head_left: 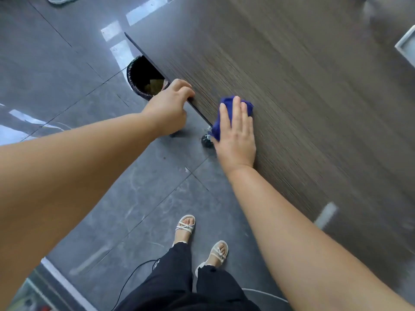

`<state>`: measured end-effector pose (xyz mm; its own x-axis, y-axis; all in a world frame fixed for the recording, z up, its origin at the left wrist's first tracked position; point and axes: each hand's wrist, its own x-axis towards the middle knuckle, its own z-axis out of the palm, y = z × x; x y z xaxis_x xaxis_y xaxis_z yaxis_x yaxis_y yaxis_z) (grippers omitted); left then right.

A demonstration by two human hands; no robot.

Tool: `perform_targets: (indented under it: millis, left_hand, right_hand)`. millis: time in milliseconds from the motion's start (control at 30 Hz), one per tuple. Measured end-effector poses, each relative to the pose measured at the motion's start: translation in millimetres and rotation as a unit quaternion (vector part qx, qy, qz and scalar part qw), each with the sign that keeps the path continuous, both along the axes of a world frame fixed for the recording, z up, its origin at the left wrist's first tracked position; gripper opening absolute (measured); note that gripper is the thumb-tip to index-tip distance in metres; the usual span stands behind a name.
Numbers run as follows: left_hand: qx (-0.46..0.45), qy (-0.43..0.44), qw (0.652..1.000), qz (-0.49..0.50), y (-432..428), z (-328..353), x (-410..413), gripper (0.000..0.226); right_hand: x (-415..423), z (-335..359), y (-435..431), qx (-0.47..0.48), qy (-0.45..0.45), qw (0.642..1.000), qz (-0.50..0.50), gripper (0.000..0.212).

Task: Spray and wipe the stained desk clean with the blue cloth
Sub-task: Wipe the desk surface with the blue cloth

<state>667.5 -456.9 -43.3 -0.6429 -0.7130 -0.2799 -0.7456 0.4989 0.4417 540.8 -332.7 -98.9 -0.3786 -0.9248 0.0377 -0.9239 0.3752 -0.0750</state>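
The dark wood-grain desk (303, 90) fills the right and upper part of the view. A crumpled blue cloth (225, 104) lies at the desk's left edge, and part of it hangs over that edge. My right hand (235, 133) lies flat on the cloth with straight fingers, pressing it onto the desk. My left hand (170, 106) is just left of the cloth, with its fingers curled over the desk's edge. No spray bottle is in view. The desk surface is motion-blurred, and I cannot make out any stain.
A black-lined waste bin (146, 77) stands on the grey tiled floor, partly under the desk edge. A small dark object (206, 140) sits on the floor below the cloth. A pale tray corner (406, 46) shows at the right. A cable (134, 279) runs by my feet.
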Motion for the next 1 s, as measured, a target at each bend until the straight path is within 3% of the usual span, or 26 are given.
perform_targets:
  millis: [133,267,433,533,633,800,1000]
  left_hand:
    - [-0.015,-0.033,0.998,-0.053,13.2,-12.5,3.5,0.067]
    - [-0.031,-0.072,0.995,-0.058,22.2,-19.4,-0.4,0.075]
    - [-0.041,-0.107,0.993,-0.031,33.0,-19.0,-8.0,0.076]
    - [-0.039,-0.113,0.992,-0.028,48.8,-14.2,-12.9,0.079]
    - [-0.032,-0.087,0.995,-0.044,77.8,-9.4,-28.0,0.078]
    - [-0.032,-0.047,0.991,-0.12,127.5,-3.2,-56.8,0.073]
    - [-0.049,-0.029,0.992,-0.113,168.7,0.7,-71.6,0.068]
  right_hand:
    - [-24.2,-4.6,72.6,0.04,0.012,0.999,-0.026,0.08]
    - [-5.7,-0.5,21.9,0.015,0.023,0.999,-0.024,0.077]
    - [16.0,11.5,-45.1,0.094,-0.022,0.995,0.022,0.06]
    - [3.1,5.4,-11.2,0.044,-0.003,0.997,0.06,0.067]
    - [-24.7,-9.6,64.5,-0.027,0.042,0.998,0.028,0.073]
    - [-64.6,-6.0,192.7,0.024,0.044,0.999,-0.015,0.086]
    - [-42.7,-2.2,128.2,0.009,0.068,0.997,-0.034,0.08]
